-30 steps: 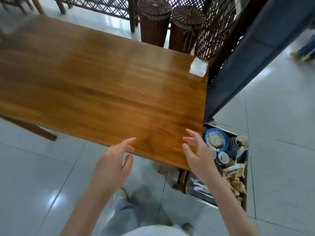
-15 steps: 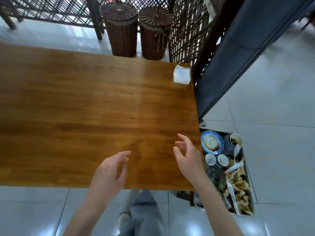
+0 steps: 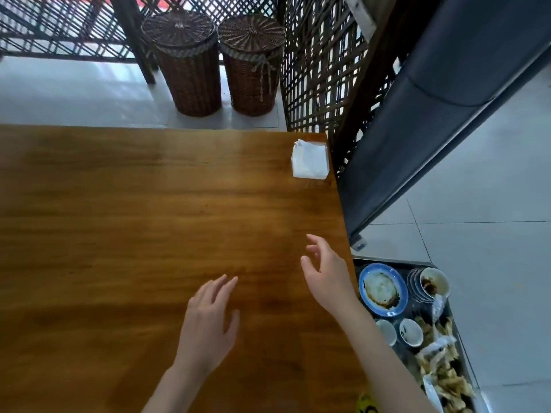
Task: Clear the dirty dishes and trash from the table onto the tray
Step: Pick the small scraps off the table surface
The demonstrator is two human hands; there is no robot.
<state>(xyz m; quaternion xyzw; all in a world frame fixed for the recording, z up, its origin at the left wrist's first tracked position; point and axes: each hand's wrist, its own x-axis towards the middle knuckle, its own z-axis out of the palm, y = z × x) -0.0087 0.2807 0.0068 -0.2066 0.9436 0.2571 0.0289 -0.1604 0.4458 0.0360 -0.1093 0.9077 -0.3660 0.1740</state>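
Observation:
A white pack of napkins lies at the far right corner of the wooden table. Both my hands hover over the near right part of the tabletop, empty, with fingers apart: my left hand nearer me, my right hand close to the right edge. Below that edge, a dark tray sits low by the floor. It holds a blue-rimmed dirty plate, stacked saucers with a stained bowl, two small white cups and a heap of food scraps and wrappers.
Two lidded wicker baskets stand on the floor beyond the table's far edge. A dark lattice screen and a slanted dark blue panel rise right of the table. Grey floor tiles spread out on the right.
My view has swung and come closer over the table. Both hands have moved from the near edge to above the tabletop, still empty.

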